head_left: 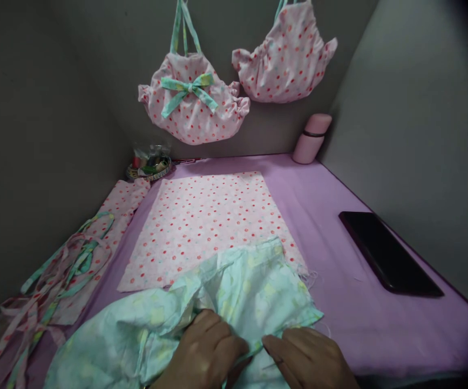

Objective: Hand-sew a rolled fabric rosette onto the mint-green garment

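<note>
At the near edge of the purple, cloth-covered worktop (318, 194), my left hand (205, 351) curls its fingers in and my right hand (312, 359) pinches, both gripping a folded edge of the soft, crumpled mint cloth (253, 292). Its far end overlaps a flat, spotted pink sheet (213, 216). Thin, tangled straps (61, 281) lie along the left edge; a glossy, slab-like phone (383, 254) lies near the right. A round basket (161, 174) sits by the far left corner, a smooth pink bottle (310, 141) by the far right. Beyond, a gathered top (193, 121) with a mint bow (189, 88) and a plainer ruffled top (286, 59) hang from straps.
</note>
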Available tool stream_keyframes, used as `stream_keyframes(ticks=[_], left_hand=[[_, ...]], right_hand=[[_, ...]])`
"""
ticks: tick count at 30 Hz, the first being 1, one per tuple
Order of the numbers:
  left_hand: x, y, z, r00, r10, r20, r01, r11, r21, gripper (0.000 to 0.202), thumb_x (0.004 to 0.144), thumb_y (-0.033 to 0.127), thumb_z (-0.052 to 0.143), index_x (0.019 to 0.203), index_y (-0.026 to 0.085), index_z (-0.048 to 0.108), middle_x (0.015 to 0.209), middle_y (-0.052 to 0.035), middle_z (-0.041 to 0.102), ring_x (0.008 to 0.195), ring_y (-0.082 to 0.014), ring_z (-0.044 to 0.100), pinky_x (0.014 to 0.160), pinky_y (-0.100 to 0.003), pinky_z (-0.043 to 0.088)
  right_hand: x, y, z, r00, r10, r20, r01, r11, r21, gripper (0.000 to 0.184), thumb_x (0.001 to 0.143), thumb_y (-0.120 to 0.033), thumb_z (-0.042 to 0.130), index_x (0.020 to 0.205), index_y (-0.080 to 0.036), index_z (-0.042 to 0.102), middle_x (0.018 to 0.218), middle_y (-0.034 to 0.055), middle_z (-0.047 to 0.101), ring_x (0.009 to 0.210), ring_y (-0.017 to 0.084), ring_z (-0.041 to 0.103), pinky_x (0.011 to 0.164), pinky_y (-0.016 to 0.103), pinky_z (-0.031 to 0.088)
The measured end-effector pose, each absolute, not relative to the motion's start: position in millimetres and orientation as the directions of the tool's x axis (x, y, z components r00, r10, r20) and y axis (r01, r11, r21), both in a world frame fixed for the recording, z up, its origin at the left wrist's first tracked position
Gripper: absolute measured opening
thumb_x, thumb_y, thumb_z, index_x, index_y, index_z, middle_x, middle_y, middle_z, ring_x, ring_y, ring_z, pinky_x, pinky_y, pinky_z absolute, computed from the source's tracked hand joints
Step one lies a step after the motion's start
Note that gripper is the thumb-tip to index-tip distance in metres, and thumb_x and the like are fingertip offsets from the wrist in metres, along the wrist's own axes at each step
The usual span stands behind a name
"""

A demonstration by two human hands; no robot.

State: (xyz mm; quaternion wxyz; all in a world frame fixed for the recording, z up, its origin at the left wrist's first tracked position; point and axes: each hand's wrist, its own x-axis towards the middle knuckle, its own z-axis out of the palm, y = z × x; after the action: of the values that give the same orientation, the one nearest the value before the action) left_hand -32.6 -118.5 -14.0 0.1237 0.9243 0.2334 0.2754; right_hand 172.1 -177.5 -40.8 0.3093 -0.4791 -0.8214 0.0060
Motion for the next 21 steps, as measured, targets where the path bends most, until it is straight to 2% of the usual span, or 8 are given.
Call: stream_keyframes(ticks=[5, 10, 13, 18, 21], left_hand=[[-28.7, -117.2, -11.7, 0.734, 0.500, 0.460, 0.384, -0.864, 0.327, 0.019, 0.090, 0.019, 0.043, 0.080, 0.016, 0.059, 0.057, -0.0005, 0.058, 0.054, -0.0152, 0.050, 0.056, -0.027, 0.036], [-26.4, -116.0, -10.1, 0.714, 0.469, 0.520, 0.363, -0.883, 0.297, 0.029, 0.093, 0.015, 0.033, 0.080, 0.017, 0.059, 0.052, 0.0008, 0.054, 0.048, -0.0138, 0.047, 0.053, -0.027, 0.032], [-26.2, -115.7, -11.0, 0.706, 0.453, 0.545, 0.358, -0.892, 0.277, 0.026, 0.092, 0.013, 0.036, 0.079, 0.017, 0.059, 0.050, 0.0012, 0.053, 0.048, -0.0130, 0.046, 0.053, -0.026, 0.031], [-23.9, -115.4, -9.1, 0.698, 0.446, 0.560, 0.350, -0.895, 0.277, 0.027, 0.092, 0.015, 0.038, 0.074, 0.017, 0.058, 0.049, 0.0019, 0.052, 0.046, -0.0126, 0.045, 0.051, -0.025, 0.030], [-23.5, -115.5, -3.6, 0.689, 0.457, 0.562, 0.364, -0.889, 0.276, 0.033, 0.093, 0.017, 0.034, 0.068, 0.017, 0.054, 0.066, -0.0015, 0.064, 0.052, -0.0116, 0.050, 0.053, -0.024, 0.035]], right_hand=[[168.7, -178.1, -40.4, -0.321, 0.819, 0.475, 0.783, 0.512, -0.354, 0.028, 0.088, -0.009, 0.037, 0.079, -0.018, 0.062, 0.053, -0.0005, 0.056, 0.048, 0.014, 0.052, 0.052, 0.027, 0.032], [176.1, -177.4, -32.5, -0.266, 0.818, 0.510, 0.791, 0.487, -0.370, 0.039, 0.095, -0.021, 0.031, 0.070, -0.021, 0.061, 0.045, -0.0035, 0.053, 0.040, 0.012, 0.049, 0.045, 0.026, 0.032], [187.4, -179.3, -28.2, -0.218, 0.848, 0.483, 0.808, 0.434, -0.398, 0.030, 0.095, -0.026, 0.037, 0.080, -0.021, 0.061, 0.053, -0.0036, 0.062, 0.046, 0.011, 0.057, 0.049, 0.023, 0.037], [194.5, -182.6, -31.5, -0.228, 0.825, 0.517, 0.828, 0.444, -0.342, 0.020, 0.093, -0.025, 0.041, 0.094, -0.020, 0.061, 0.059, -0.0030, 0.066, 0.050, 0.012, 0.060, 0.053, 0.024, 0.040], [192.1, -181.7, -35.7, -0.227, 0.824, 0.520, 0.841, 0.435, -0.323, 0.021, 0.092, -0.021, 0.040, 0.099, -0.019, 0.060, 0.065, -0.0013, 0.068, 0.054, 0.013, 0.062, 0.057, 0.024, 0.041]])
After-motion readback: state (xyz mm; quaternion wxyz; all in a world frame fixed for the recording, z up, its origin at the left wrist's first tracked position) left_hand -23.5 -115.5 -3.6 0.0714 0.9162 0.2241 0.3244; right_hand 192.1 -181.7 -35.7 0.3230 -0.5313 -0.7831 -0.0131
